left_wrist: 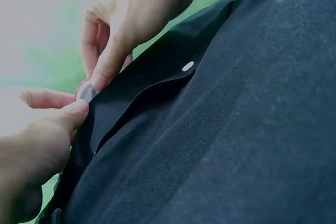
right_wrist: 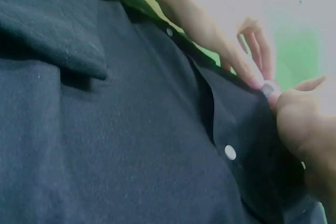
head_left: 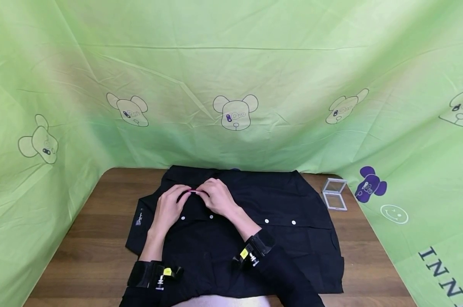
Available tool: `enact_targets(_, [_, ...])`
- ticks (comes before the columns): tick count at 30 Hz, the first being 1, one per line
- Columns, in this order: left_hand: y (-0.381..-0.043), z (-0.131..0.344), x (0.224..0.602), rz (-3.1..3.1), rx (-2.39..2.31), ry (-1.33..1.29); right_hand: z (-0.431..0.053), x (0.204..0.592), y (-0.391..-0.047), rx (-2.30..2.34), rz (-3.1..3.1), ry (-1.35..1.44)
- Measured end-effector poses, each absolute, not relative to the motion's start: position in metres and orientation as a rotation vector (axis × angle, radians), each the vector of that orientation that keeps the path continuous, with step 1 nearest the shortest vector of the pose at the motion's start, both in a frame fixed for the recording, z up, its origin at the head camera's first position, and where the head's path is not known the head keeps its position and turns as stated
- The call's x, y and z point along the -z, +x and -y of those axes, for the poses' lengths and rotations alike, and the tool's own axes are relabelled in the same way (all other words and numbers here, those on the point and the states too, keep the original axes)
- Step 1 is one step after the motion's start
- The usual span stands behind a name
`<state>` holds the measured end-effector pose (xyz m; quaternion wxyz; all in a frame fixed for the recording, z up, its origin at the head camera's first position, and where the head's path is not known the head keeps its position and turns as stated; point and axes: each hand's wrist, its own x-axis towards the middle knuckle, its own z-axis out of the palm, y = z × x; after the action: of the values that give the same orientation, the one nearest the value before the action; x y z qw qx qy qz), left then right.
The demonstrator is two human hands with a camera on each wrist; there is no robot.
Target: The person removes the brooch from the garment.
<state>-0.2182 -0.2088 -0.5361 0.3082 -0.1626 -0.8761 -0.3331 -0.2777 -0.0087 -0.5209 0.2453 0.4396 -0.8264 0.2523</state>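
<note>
A black button-up garment [head_left: 231, 238] lies spread over the table, with a row of white buttons [head_left: 266, 221] along its front. Above its upper left part, my left hand [head_left: 170, 207] and right hand [head_left: 219, 198] meet fingertip to fingertip. Between them they pinch a small, flat, round disc [left_wrist: 85, 92] with a pale middle and a reddish rim. Thumb and fingers of each hand hold one side of it, hiding part of it. Seen from the right wrist, the disc [right_wrist: 270, 88] is close over the black cloth, and a white button [right_wrist: 230, 152] sits nearer the camera.
A small square case [head_left: 334, 194] with clear panels stands hinged open at the table's right back edge. The wooden table [head_left: 89, 238] shows on both sides of the garment. A green printed curtain [head_left: 231, 64] encloses the back and sides.
</note>
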Motion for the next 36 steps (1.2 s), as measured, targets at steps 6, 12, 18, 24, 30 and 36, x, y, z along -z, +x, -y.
enact_targets(6, [-0.219,0.209,0.538,2.316,0.908,-0.413,0.006,0.530,-0.281,-0.906,2.217,1.202])
enact_targets(12, [-0.220,0.209,0.539,2.311,0.891,-0.405,0.006,0.530,-0.282,-0.958,2.233,1.199])
enact_targets(18, [-0.221,0.209,0.539,2.304,0.880,-0.405,0.006,0.528,-0.281,-0.949,2.249,1.207])
enact_targets(24, [-0.220,0.209,0.539,2.300,0.882,-0.408,0.006,0.528,-0.281,-0.934,2.275,1.210])
enact_targets(30, [-0.220,0.209,0.539,2.306,0.882,-0.408,0.004,0.525,-0.280,-0.910,2.352,1.186])
enact_targets(36, [-0.222,0.209,0.538,2.272,0.842,-0.426,0.003,0.513,-0.277,-0.858,2.433,1.159])
